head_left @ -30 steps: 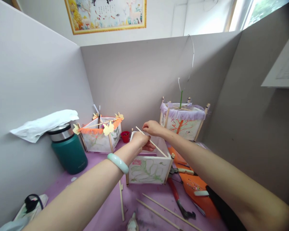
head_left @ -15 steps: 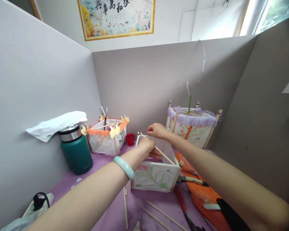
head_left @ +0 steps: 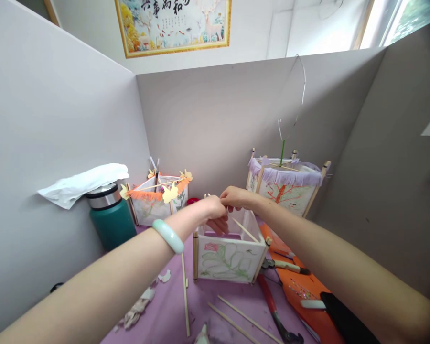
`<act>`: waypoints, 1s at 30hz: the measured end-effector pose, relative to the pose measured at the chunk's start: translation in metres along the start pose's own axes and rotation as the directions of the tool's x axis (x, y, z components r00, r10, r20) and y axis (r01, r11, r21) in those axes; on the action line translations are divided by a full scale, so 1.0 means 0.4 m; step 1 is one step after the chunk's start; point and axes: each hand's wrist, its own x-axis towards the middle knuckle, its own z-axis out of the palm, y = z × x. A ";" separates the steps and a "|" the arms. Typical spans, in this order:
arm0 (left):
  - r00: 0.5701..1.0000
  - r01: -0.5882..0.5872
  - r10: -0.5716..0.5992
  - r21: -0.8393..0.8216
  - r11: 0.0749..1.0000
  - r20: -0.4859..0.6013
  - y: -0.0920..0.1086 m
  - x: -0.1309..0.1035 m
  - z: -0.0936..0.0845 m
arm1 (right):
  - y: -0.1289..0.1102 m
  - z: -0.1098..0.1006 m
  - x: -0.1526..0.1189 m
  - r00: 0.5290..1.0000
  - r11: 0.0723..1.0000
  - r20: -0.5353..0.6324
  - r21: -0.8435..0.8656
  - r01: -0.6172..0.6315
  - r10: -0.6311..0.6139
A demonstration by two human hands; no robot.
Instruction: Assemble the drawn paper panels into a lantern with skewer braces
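Note:
A box-shaped paper lantern (head_left: 232, 265) with wooden corner posts and a painted flower panel stands in front of me. One thin wooden stick (head_left: 246, 230) lies diagonally across its open top. My left hand (head_left: 215, 214), with a pale green bangle on the wrist, bends over the lantern, closed at the stick, its lower fingers hanging inside. My right hand (head_left: 235, 197) meets it from the right, fingertips pinched together just above the stick. Whatever the right fingertips hold is hidden. Loose sticks (head_left: 249, 317) lie on the purple tabletop in front.
A lantern with orange fringe (head_left: 152, 210) stands back left, beside a teal bottle (head_left: 112, 222). Back right is a lantern with purple fringe (head_left: 290, 191) and a wire above. Red-handled pliers (head_left: 270, 298) and an orange sheet (head_left: 304, 291) lie at right. Grey panels (head_left: 215, 119) enclose the table.
My right hand has lowered slightly, and its fingertips now meet my left hand. The left forearm has swung left, and the left hand has shifted a little up and left along the stick.

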 end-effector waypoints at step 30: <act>0.921 -0.285 0.318 0.166 0.944 -0.225 -0.121 0.134 -0.113 | 0.000 0.031 0.009 0.997 0.997 0.061 0.058 -0.047 0.043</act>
